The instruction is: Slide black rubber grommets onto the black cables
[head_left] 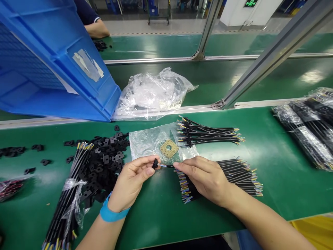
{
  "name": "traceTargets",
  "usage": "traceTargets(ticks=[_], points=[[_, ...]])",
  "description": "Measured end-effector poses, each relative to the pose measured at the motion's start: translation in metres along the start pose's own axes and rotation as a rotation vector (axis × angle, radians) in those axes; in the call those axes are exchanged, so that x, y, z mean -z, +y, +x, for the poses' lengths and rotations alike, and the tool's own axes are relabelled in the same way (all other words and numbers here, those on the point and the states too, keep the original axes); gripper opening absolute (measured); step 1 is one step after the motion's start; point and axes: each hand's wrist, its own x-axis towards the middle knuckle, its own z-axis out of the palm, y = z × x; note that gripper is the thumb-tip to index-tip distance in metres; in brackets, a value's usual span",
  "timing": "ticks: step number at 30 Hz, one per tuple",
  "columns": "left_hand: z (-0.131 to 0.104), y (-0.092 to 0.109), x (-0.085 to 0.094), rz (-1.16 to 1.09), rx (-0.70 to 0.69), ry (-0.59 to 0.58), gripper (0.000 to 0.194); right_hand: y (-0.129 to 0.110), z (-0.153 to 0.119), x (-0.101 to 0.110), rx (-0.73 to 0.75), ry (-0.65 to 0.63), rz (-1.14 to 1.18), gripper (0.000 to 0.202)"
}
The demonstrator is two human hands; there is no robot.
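Between the thumb and fingers of my left hand [136, 173] is a small black plastic clip [155, 164]. My right hand [208, 177] pinches a black cable [170, 166] whose stripped end, with thin coloured wires, points left and meets the clip. Whether the wires pass through the clip I cannot tell. Under and beside my right hand lies a row of black cables [241, 177] with stripped ends. Behind it is a pile of cables with black clips [208, 133] at their left ends. A tan sponge [169, 148] with a hole lies on a clear plastic bag [145, 140] just beyond my hands.
Loose black clips [101, 166] are heaped to the left, beside a bundled cable bunch [65, 198]. A blue crate [78, 66] and a crumpled plastic bag [156, 90] stand behind. Wrapped cable bundles [307, 128] lie right. A metal post [260, 59] slants up. Another person's arm [97, 29] shows beyond.
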Motion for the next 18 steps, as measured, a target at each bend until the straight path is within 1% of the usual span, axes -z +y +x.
traceTargets(ticks=[4, 7, 10, 15, 18], points=[[0.0002, -0.0002, 0.0004, 0.036, -0.014, -0.005, 0.05, -0.0022, 0.0011, 0.0014, 0.045, -0.017, -0.077, 0.037], [-0.0001, -0.0011, 0.0019, 0.097, -0.026, -0.001, 0.051, -0.006, 0.0026, 0.0045, 0.069, -0.054, -0.121, 0.036], [-0.0013, -0.0005, 0.0032, 0.2, -0.041, -0.024, 0.045, -0.0085, 0.0032, 0.0059, 0.071, -0.055, -0.131, 0.035], [-0.0036, 0.0016, 0.0033, 0.352, -0.202, -0.027, 0.025, -0.0062, 0.0022, 0.0027, -0.005, -0.015, -0.026, 0.031], [-0.0044, 0.0029, 0.003, 0.386, -0.265, -0.028, 0.02, -0.0047, 0.0017, 0.0013, -0.018, -0.009, 0.017, 0.03]])
